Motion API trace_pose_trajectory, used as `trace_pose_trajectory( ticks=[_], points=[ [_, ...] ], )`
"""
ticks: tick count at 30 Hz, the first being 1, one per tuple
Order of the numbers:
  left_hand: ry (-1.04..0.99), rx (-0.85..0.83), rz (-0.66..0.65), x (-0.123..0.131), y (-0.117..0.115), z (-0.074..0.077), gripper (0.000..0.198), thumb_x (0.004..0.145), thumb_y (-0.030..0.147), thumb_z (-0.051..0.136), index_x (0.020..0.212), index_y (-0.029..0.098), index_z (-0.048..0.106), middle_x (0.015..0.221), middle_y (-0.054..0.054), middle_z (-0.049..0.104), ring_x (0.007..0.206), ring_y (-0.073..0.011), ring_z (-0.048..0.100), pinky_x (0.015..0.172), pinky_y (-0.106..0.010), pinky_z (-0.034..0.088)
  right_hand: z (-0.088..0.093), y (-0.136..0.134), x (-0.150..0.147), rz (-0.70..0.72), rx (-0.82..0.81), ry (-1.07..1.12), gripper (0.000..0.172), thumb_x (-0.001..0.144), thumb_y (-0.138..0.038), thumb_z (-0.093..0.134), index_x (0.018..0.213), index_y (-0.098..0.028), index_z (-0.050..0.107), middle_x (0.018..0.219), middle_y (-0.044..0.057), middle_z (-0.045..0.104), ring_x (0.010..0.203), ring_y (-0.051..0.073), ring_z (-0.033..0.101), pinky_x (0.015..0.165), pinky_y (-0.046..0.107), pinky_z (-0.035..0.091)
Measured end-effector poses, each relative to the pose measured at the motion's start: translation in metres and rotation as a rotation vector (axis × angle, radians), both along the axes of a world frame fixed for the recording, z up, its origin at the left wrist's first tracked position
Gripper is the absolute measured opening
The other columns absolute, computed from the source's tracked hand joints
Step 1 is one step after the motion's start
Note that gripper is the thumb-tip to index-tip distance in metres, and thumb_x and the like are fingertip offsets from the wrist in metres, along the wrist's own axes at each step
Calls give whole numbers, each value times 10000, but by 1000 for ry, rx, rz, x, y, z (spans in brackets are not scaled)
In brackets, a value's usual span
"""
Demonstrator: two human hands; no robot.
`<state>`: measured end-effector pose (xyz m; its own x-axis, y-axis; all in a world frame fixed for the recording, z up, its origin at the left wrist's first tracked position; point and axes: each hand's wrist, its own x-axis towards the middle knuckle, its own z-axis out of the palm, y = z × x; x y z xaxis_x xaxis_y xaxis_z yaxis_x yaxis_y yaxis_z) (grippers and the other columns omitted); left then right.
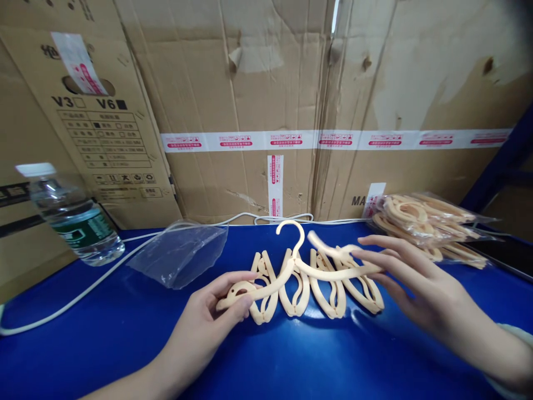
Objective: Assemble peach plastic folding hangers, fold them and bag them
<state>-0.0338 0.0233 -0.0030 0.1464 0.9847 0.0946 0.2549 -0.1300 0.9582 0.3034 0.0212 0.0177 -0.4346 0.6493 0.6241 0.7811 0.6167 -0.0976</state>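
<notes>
A cream plastic folding clothes hanger (287,269) is held up over the blue tabletop, its hook upward and its two arms spread. My left hand (212,314) pinches its left arm near the end, thumb on top. At the other end, my right hand (412,272) has the right arm between its fingers, partly stretched out. A pale curved part (333,248) beside those fingers is smeared by motion; how it joins the hanger is unclear. Behind and below lie several folded hangers (295,294) of the same colour, side by side in a row.
Clear-bagged hangers (420,216) are piled at the back right, beside a dark flat object (506,253). An empty clear plastic bag (177,255), a white cable (79,294) and a water bottle (77,216) lie or stand left. Cardboard boxes (241,100) wall the back.
</notes>
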Motion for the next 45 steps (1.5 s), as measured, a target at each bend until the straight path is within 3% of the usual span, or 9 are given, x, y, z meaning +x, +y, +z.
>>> trace_pose_trajectory(
  ticks=[6, 11, 15, 21, 25, 29, 32, 36, 45],
  points=[
    [-49, -8, 54, 3, -1, 2, 343, 784, 416, 726, 1083, 253, 679, 811, 13, 701, 685, -131, 611, 631, -174, 484, 6, 3, -7, 51, -363, 397, 317, 896, -368, 603, 1181, -233, 630, 1071, 88, 726, 903, 234, 705, 746, 314, 599],
    [-219, -89, 119, 11, -6, 8, 471, 711, 375, 787, 1118, 205, 621, 805, -12, 737, 738, -155, 678, 706, -196, 530, 12, 5, -6, 94, -627, 597, 337, 831, -438, 675, 1101, -236, 690, 1063, 82, 737, 904, 254, 705, 731, 325, 603],
    [-301, -123, 137, 16, -9, 12, 500, 664, 322, 822, 1095, 188, 606, 701, 10, 720, 687, -151, 687, 651, -186, 545, 13, 5, -7, 66, -730, 631, 340, 811, -452, 698, 1083, -249, 715, 1106, 73, 724, 1010, 278, 674, 858, 366, 563],
    [-279, -107, 23, 18, -10, 7, 399, 709, 335, 792, 1035, 183, 620, 731, -8, 734, 648, -137, 664, 605, -180, 541, 0, -2, -27, 150, -887, 839, 447, 831, -420, 690, 1219, -250, 547, 877, 39, 702, 787, 192, 659, 676, 303, 560],
    [-208, -74, -95, 16, -10, 1, 327, 761, 345, 757, 1010, 180, 623, 728, -16, 719, 636, -137, 639, 585, -189, 539, -8, -5, -41, 259, -972, 966, 285, 815, -359, 728, 977, -247, 522, 731, -39, 640, 628, 103, 576, 597, 213, 505],
    [-172, -46, -140, 17, -11, -1, 286, 800, 343, 724, 1026, 193, 631, 734, -11, 706, 626, -133, 623, 586, -199, 545, -6, -14, -45, 291, -1040, 773, 170, 838, -358, 704, 840, -213, 616, 829, 3, 668, 767, 129, 618, 716, 236, 524],
    [-189, -22, -149, 18, -13, -3, 284, 802, 327, 729, 1035, 201, 627, 755, -17, 720, 632, -138, 644, 593, -202, 553, -5, -26, -43, 335, -1076, 633, 195, 883, -352, 649, 1062, -284, 685, 1108, 36, 678, 980, 183, 642, 873, 301, 528],
    [-250, 16, -187, 18, -17, -8, 257, 780, 262, 766, 989, 215, 623, 738, -1, 712, 643, -130, 665, 565, -161, 541, -9, -36, -36, 442, -1143, 499, 380, 904, -318, 625, 1271, -413, 595, 1444, 5, 492, 1201, 218, 568, 1008, 347, 478],
    [-192, 284, -187, 19, -22, 7, 125, 768, 101, 725, 800, 214, 683, 848, 3, 670, 731, -126, 686, 658, -164, 574, -10, -36, -34, 473, -1158, 494, 472, 901, -326, 631, 1352, -414, 524, 1542, 12, 369, 1330, 265, 463, 1049, 383, 458]
  ],
)
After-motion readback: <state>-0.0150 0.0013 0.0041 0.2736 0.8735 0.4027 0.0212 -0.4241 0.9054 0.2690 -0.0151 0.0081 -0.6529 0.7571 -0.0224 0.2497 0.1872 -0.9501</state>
